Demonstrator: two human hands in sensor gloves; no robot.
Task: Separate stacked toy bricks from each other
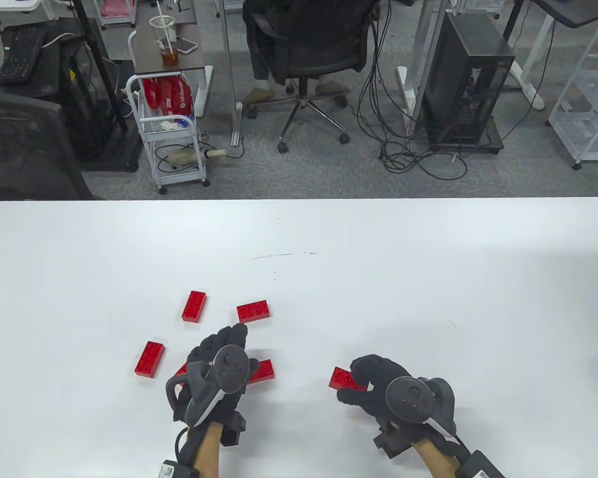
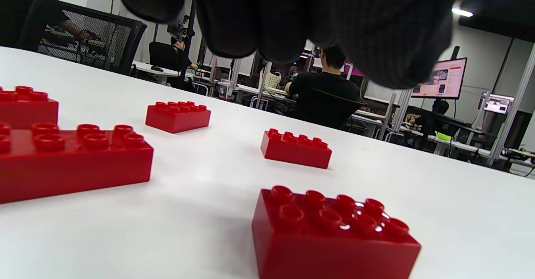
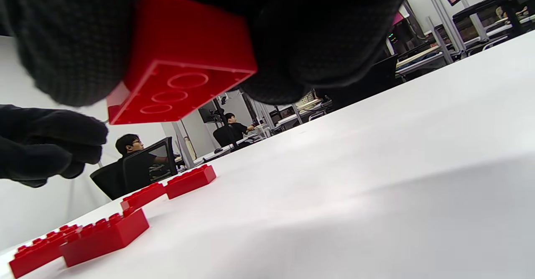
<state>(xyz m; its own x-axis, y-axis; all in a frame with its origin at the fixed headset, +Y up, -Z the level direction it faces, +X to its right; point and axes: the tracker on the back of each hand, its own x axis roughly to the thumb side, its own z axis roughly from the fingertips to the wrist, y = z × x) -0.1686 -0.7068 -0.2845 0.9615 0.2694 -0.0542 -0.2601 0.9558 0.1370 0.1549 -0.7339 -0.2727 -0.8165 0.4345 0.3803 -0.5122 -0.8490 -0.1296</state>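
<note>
Table view: a white tabletop [image 1: 428, 259] is filling the lower half, and behind it an office floor is carrying a black chair [image 1: 306, 45], a computer tower [image 1: 466, 79], a white cart [image 1: 172, 134] and a side table with an iced drink [image 1: 165, 42]. Loose red bricks are lying flat on the left of the tabletop: one far brick [image 1: 195, 306], a second [image 1: 253, 311] beside it, and a third [image 1: 149, 359] nearer the left edge. The left hand [image 1: 219, 371] is hovering palm down with its fingers loosely curled over another brick [image 1: 261, 372], part of which is poking out at its right; whether it is touching that brick cannot be told. The right hand [image 1: 383, 386] is gripping a held brick [image 1: 344, 378] at its fingertips, well apart from the others.

Left wrist view: the gloved fingers [image 2: 259, 24] are hanging above the tabletop [image 2: 439, 195], gripping nothing here. Below them a near brick [image 2: 330, 237] is sitting studs up, with two more [image 2: 296, 148] [image 2: 178, 116] farther back and a long red piece [image 2: 71, 162] at the left. People are sitting at desks behind.

Right wrist view: the fingers [image 3: 71, 44] are closing around the held brick [image 3: 184, 61], which is lifted off the tabletop [image 3: 376, 178] with its hollow underside showing. The left hand [image 3: 46, 143] is hanging at the left edge, and bricks [image 3: 104, 235] are lying beneath it.
</note>
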